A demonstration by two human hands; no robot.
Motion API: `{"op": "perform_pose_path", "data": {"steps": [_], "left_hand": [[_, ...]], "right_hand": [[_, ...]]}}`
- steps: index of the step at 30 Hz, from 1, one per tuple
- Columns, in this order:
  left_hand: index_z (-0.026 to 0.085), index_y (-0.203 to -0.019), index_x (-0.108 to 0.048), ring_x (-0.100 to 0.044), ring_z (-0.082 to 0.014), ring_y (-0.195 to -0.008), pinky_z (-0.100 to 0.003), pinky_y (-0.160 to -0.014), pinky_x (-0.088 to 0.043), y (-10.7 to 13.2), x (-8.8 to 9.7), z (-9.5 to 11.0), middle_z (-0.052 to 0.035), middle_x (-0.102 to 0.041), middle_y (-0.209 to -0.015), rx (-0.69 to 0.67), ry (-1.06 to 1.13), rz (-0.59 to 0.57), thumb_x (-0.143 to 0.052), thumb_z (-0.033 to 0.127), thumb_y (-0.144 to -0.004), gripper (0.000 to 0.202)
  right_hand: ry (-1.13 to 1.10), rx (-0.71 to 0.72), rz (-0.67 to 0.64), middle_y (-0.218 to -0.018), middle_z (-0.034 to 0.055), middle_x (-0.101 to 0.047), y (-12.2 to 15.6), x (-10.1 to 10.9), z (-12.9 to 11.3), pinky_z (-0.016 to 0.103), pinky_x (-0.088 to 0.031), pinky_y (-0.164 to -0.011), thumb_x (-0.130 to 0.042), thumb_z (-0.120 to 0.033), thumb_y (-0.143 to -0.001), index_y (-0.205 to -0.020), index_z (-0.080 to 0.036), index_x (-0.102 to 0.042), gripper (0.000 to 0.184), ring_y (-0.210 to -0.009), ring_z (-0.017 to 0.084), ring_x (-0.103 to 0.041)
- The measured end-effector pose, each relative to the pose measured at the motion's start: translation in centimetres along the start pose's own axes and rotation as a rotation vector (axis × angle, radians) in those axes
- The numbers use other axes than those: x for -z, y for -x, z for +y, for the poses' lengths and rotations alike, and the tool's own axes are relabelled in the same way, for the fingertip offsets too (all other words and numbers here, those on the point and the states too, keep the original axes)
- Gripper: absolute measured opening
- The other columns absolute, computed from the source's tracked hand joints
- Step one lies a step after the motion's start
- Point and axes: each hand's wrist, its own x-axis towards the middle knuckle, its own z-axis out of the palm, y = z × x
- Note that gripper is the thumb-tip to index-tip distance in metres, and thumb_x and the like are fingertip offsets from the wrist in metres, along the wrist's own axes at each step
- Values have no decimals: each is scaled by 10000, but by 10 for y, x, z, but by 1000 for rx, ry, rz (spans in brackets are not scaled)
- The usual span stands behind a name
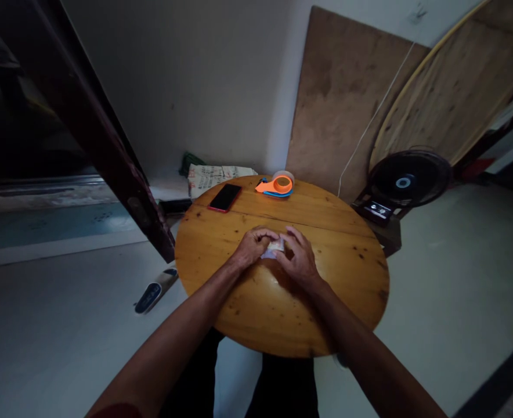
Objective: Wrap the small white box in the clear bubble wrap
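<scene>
Over the middle of the round wooden table [248, 290], my two hands meet around a small flat whitish piece [275, 245] with a pale purple edge, perhaps paper or a packet. My left hand [255, 244] grips its left side, fingers curled over and thumb pressed on it. From the right, my right hand [299, 256] holds the other side between thumb and bent fingers. The fingers hide part of the piece, so its exact kind is unclear. Farther back on the table lie an orange tape dispenser [270, 186] with a roll of clear tape and a red-edged phone [225, 198].
Behind the table are a wall, a printed sack [215, 174] and a leaning brown board [347, 87]. A black fan [407, 180] stands at the right, near a large round wooden panel [448, 93]. A shoe [154, 290] lies on the floor at left, by a dark door frame [91, 128].
</scene>
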Motion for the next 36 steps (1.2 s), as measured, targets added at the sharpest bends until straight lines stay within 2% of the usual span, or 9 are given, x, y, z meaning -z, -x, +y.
{"op": "perform_pose_path", "data": {"steps": [4,9,11,13,18,23,28,32,36], "left_hand": [[141,-792,-697,-588,-106,-692,-201,-660,-456,0,0,5,-18,-678,-785,72,70,6,-451,83,-720,263],[136,-743,-672,-546,-96,-634,-197,-609,-426,2,2,6,-8,-645,-730,140,158,-6,-514,160,-712,163],[140,-820,-665,-512,-85,-591,-195,-562,-405,2,3,3,2,-618,-737,191,231,23,-553,191,-692,178],[153,-960,-646,-493,-78,-585,-192,-539,-397,2,4,-2,6,-595,-786,216,298,79,-594,209,-673,297],[163,-1106,-601,-540,-102,-752,-201,-627,-447,-1,2,-11,-38,-583,-997,209,328,107,-690,270,-670,457],[146,-1137,-594,-545,-106,-775,-208,-669,-450,0,0,-5,-28,-587,-944,257,275,68,-712,239,-670,491],[167,-1172,-571,-550,-104,-745,-208,-638,-453,0,-2,-6,-22,-583,-942,256,314,50,-709,243,-675,522],[151,-1129,-582,-551,-103,-743,-203,-631,-449,0,-4,-5,-21,-578,-924,267,332,64,-710,209,-659,491],[143,-1091,-574,-557,-94,-715,-200,-629,-451,1,-4,0,-17,-585,-913,310,415,88,-675,154,-649,454]], "right_hand": [[129,89,-6,-1324,156,-532,-1,3,0,464,-431,-945,-594,-395,-854,-1142,-176,-652,366,-1164,300,-524],[218,150,-6,-1313,140,-543,-3,6,-3,446,-437,-886,-577,-386,-878,-1093,-211,-682,297,-1140,296,-533],[207,155,8,-1303,127,-551,-2,6,-3,437,-430,-893,-576,-382,-881,-1078,-223,-687,277,-1140,284,-532],[192,158,19,-1297,117,-556,-2,6,-2,430,-423,-900,-579,-378,-880,-1053,-229,-694,256,-1141,276,-532],[183,177,18,-1286,112,-566,-3,7,-4,416,-426,-891,-575,-346,-884,-1021,-225,-693,218,-1126,264,-544],[136,158,10,-1286,103,-567,-1,5,-5,416,-419,-916,-575,-342,-874,-976,-217,-674,189,-1138,259,-542],[85,57,-36,-1375,146,-480,0,6,-5,451,-398,-977,-608,-394,-830,-1258,-177,-547,483,-1218,289,-483],[164,126,-68,-1369,140,-488,-1,7,-5,457,-407,-931,-560,-368,-873,-1167,-213,-630,339,-1188,297,-500],[172,160,-58,-1326,125,-533,-1,5,-5,433,-406,-917,-538,-336,-893,-1130,-216,-637,284,-1158,276,-517]]}}
